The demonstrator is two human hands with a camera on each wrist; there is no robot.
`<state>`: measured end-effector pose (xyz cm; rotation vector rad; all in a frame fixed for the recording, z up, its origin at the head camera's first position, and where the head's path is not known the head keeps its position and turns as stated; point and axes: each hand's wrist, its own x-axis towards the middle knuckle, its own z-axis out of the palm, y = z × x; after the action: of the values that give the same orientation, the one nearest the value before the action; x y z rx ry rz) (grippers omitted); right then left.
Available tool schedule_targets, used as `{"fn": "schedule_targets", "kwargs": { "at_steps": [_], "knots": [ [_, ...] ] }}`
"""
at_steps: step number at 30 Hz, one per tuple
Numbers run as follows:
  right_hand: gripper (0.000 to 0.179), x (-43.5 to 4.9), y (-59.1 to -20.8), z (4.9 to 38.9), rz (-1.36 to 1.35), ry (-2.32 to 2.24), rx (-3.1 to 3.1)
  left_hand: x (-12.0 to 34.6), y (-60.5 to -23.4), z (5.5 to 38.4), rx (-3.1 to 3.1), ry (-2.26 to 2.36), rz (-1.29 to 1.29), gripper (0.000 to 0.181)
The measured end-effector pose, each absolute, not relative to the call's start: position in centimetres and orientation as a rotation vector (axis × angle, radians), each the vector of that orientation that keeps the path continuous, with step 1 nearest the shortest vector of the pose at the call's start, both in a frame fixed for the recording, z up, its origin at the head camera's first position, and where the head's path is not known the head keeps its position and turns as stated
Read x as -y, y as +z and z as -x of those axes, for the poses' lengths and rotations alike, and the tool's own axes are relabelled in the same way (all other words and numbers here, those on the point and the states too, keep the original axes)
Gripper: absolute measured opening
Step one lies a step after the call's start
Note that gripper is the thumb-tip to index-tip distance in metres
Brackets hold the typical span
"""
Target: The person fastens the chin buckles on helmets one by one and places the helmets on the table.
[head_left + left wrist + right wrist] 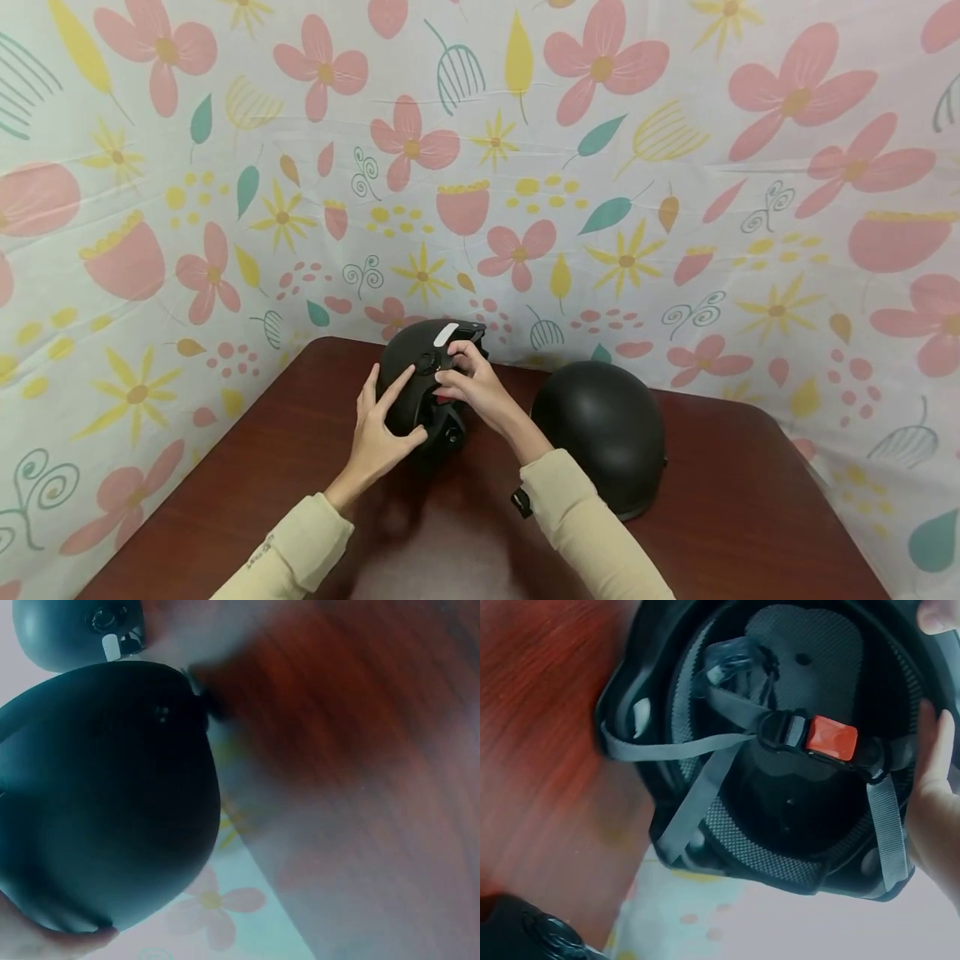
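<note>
A black helmet (402, 354) with a white label (446, 335) and a round side fitting (428, 363) is between both hands. My left hand (378, 442) holds its near side, fingers spread over the shell and thumb at the rim. With curled fingers and thumb, my right hand (480, 387) grips the edge beside the fitting. In the right wrist view, grey straps (682, 748) and a red buckle (831, 738) cross a padded interior. A smooth dark shell (112, 795) fills much of the left wrist view, a fingertip (86, 941) at its lower edge.
A second black helmet (596, 417) sits on the dark red wooden table (720, 500), just right of my right forearm. Flower-patterned cloth (517, 150) hangs behind and left of the table. A small black object (521, 501) shows beside the right sleeve.
</note>
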<state>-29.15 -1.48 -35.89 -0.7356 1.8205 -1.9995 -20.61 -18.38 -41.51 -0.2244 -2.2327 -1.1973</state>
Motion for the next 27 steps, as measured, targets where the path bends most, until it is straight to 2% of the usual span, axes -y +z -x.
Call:
{"fn": "schedule_targets", "kwargs": {
  "at_steps": [15,23,27],
  "knots": [
    [0.034,-0.8,-36.7,29.8,0.584,-2.176,-1.594,16.8,-40.4,21.3,2.182,-0.945,0.285,0.068],
    [0.037,-2.2,-36.8,30.1,0.559,-2.188,-1.577,16.8,-40.2,21.7,2.220,-1.049,0.350,0.075],
    [0.037,-2.6,-37.0,30.1,0.545,-2.194,-1.564,17.3,-40.3,21.9,2.249,-1.189,0.313,0.072]
  ]
}}
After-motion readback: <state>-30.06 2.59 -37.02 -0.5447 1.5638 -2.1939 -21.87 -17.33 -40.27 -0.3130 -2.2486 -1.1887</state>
